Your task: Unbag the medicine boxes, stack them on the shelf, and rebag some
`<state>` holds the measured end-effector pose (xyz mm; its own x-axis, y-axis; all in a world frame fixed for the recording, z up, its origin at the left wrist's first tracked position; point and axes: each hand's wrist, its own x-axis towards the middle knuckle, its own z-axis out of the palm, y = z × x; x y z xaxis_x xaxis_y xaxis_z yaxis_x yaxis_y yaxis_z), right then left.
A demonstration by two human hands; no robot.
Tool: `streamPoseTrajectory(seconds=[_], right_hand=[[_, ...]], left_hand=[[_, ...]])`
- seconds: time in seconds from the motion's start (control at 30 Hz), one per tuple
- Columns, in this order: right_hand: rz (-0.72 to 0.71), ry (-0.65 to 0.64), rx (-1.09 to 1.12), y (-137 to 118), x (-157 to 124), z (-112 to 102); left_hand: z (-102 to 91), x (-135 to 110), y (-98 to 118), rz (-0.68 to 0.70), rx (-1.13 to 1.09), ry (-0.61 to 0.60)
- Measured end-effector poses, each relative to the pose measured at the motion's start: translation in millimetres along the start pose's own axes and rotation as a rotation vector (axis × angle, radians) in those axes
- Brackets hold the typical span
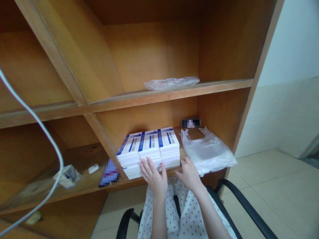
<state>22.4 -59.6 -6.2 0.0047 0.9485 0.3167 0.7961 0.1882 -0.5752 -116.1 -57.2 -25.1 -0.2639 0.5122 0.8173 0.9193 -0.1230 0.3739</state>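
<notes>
Several stacks of white boxes with blue stripes (148, 149) lie flat on a wooden shelf (152, 182), three stacks side by side. My left hand (153, 176) rests its spread fingers on the front of the stacks, without a visible grip. My right hand (189, 174) sits at the lower right corner of the same stacks, its fingers against the boxes. To the right of them lies a clear plastic bag (206, 152), close to my right hand but not touched by it.
Crumpled clear plastic (171, 83) lies on the upper shelf. A small printed box (67, 176), a white object (93, 168) and a blurred item (109, 174) lie to the left. A white cable (56, 142) hangs across the left side. Black chair arms (246, 205) flank my polka-dot lap.
</notes>
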Motion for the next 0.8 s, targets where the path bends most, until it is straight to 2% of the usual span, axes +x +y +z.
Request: streamPoseTrajectory(seconds=[0.47,0.63,0.8], right_hand=[[-0.045,0.115,0.110,4.9,2.8,5.9],[-0.060,0.066,0.118,4.3,3.5,3.7],[-0.056,0.090,0.136,4.6,3.4,5.9]], left_hand=[[-0.4,0.8,0.9,-0.004,-0.007,0.010],[-0.1,0.9,1.0,0.001,0.006,0.015],[-1.2,1.8,1.7,0.014,0.003,0.020]])
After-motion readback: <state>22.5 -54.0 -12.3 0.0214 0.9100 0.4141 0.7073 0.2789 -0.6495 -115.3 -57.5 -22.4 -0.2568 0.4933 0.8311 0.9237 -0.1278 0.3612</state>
